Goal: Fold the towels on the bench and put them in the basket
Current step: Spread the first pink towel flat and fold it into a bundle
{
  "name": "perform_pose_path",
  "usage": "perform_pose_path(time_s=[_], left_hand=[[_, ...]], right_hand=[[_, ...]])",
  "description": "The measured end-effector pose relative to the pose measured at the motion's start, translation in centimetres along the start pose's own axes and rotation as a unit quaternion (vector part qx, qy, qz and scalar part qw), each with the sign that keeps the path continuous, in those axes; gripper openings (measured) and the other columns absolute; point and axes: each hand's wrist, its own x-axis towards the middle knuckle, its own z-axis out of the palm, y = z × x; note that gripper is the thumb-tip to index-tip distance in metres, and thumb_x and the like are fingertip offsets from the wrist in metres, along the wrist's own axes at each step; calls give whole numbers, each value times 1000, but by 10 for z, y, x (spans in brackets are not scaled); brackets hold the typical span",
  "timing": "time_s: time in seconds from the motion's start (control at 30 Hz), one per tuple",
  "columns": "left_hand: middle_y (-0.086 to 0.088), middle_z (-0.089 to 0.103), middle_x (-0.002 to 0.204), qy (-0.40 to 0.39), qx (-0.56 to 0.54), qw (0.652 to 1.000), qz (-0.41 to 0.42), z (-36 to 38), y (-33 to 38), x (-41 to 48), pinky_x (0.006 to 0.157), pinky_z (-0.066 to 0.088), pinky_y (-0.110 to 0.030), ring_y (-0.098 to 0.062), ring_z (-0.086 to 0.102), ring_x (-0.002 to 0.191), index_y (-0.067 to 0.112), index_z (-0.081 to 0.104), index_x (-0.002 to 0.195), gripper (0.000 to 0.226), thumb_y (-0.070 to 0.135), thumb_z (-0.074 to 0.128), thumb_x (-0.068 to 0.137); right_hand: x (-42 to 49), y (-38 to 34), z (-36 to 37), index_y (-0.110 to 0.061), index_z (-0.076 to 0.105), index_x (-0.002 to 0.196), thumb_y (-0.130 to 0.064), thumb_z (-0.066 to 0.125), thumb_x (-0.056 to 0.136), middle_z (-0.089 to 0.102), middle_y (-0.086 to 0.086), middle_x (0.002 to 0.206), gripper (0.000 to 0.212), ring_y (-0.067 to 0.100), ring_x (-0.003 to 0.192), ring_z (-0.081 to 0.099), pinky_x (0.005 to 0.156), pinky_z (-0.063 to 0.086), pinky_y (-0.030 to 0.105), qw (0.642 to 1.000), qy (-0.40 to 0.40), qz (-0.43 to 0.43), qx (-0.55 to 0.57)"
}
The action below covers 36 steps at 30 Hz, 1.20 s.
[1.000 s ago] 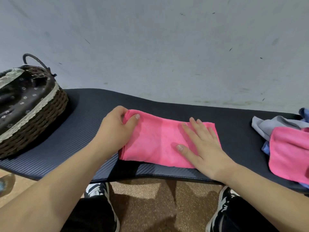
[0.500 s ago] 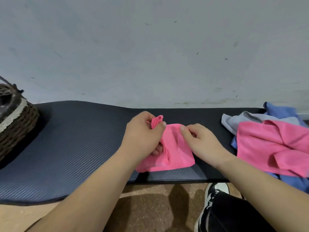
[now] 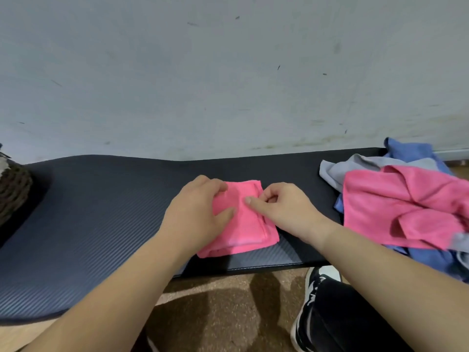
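Note:
A small folded pink towel (image 3: 250,226) lies on the dark padded bench (image 3: 101,212) near its front edge. My left hand (image 3: 200,212) rests on the towel's left half, with the thumb pressed flat on the cloth. My right hand (image 3: 284,209) is at the towel's right edge near the far corner, fingers curled, pinching the cloth there. Only a sliver of the dark wicker basket (image 3: 12,191) shows at the far left of the bench, well apart from both hands.
A loose pile at the bench's right end holds a pink towel (image 3: 396,204), a grey one (image 3: 355,165) and a blue one (image 3: 408,148). A grey wall runs right behind the bench. My black-and-white shoe (image 3: 319,278) stands on the brown floor below.
The long towel has been folded in half to the right into a small rectangle. My left hand went from lifting the fold to pressing it down. The view has shifted right, away from the basket.

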Motion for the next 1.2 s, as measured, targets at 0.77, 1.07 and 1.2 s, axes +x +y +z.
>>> perform_pose_path(time_s=[0.77,1.07,1.2], left_hand=[[5,63,101,-62,-12,978,-198,-2,-16,-13,79,57,-42,-20,64,93,21,53,110,58,68,69,79],[6,63,86,-32,-95,980,-171,-13,-10,-14,65,50,-32,-12,61,78,22,52,92,32,42,76,85],[9,63,87,-3,-134,976,-171,-29,-15,-19,63,47,-28,-7,62,80,27,55,108,37,41,79,83]], right_hand=[[-8,-10,1,-29,38,155,-62,61,92,38,0,158,75,20,149,31,121,31,41,956,-14,-204,-212],[-11,-3,-8,-52,-11,158,-85,48,82,-25,-14,168,101,9,153,-29,126,-11,49,916,-203,-92,-334],[-18,-10,13,-52,-15,157,-93,41,75,-22,-8,170,107,16,153,-29,124,-13,54,915,-184,-102,-344]])
